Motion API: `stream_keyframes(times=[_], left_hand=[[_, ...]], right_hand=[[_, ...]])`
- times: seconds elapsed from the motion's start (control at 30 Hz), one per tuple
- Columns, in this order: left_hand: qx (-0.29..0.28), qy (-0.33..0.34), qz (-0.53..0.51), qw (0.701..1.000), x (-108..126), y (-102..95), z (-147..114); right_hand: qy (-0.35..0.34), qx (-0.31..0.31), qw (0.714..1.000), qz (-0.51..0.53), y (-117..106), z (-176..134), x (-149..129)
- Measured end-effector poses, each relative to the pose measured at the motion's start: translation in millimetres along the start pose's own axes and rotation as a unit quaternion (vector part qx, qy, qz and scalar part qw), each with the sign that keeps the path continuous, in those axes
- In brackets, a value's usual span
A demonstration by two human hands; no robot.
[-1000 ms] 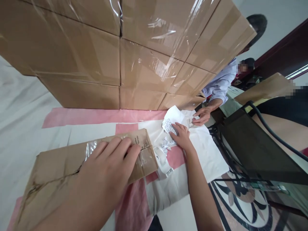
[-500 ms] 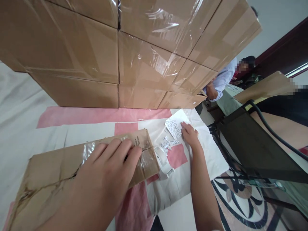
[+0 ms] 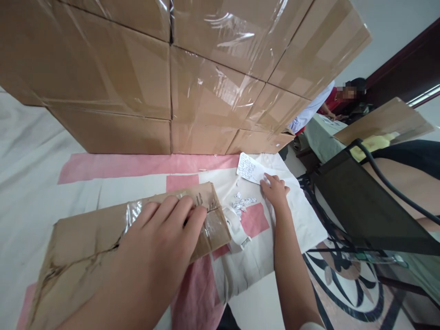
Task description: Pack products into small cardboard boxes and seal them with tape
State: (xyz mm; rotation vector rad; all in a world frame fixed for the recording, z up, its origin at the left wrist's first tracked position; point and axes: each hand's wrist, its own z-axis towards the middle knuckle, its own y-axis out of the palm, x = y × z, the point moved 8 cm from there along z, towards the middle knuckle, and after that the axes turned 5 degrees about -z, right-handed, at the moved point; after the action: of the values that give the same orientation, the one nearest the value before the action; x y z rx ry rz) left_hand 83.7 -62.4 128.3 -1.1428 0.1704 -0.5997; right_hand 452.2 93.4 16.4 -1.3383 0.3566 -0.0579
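Pink blocks break up the white on this cloth-covered table! Taped cartons stand stacked along the far side, a creased carton rests up front, and just off its right end sit a white item and scattered small scraps.

Left hand, right hand bare (pale sleeve edge, right arm).

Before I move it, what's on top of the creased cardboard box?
Your left hand rests on the creased cardboard box, with clear tape showing beside the fingers. The surface beneath the hand is hidden.
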Motion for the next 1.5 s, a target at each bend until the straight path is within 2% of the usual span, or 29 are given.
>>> stream_keyframes(times=[0.17,0.3,0.47,0.6,0.7,0.87,0.93,1.07,1.17,1.37,1.5], left_hand=[[0.005,-0.003,0.001,1.000,0,-1.8,1],[-0.002,-0.002,0.005,1.000,1,-0.3,3],[-0.008,0.000,0.025,1.000,2,-0.7,3],[-0.005,0.004,0.021,1.000,3,-0.2,3],[0.015,0.004,0.023,1.000,4,-0.7,4],[0.035,0.005,0.019,0.999,5,-1.6,4],[0.041,0.006,0.018,0.999,5,-3.2,3],[0.035,0.006,0.011,0.999,4,-2.9,3],[0.027,0.004,0.009,1.000,3,-2.0,3],[0.044,0.022,0.019,0.999,5,-9.3,5],[0.030,0.021,0.018,0.999,3,-8.0,6]], right_hand=[[-0.028,0.003,0.999,0.020,-8,-5,-15],[-0.065,-0.034,0.997,0.037,-6,-12,-28],[-0.012,-0.024,0.998,0.056,-12,-14,-14],[-0.022,-0.020,0.996,0.089,-18,-18,-12],[-0.071,-0.014,0.991,0.114,-22,-22,-26],[-0.246,-0.025,0.961,0.128,-14,-36,-71],[-0.281,-0.026,0.953,0.113,-7,-41,-80],[-0.275,-0.036,0.955,0.109,3,-42,-83],[-0.274,-0.025,0.955,0.114,3,-41,-85],[-0.291,-0.032,0.948,0.128,2,-44,-94],[-0.294,-0.005,0.938,0.183,-14,-48,-99]])
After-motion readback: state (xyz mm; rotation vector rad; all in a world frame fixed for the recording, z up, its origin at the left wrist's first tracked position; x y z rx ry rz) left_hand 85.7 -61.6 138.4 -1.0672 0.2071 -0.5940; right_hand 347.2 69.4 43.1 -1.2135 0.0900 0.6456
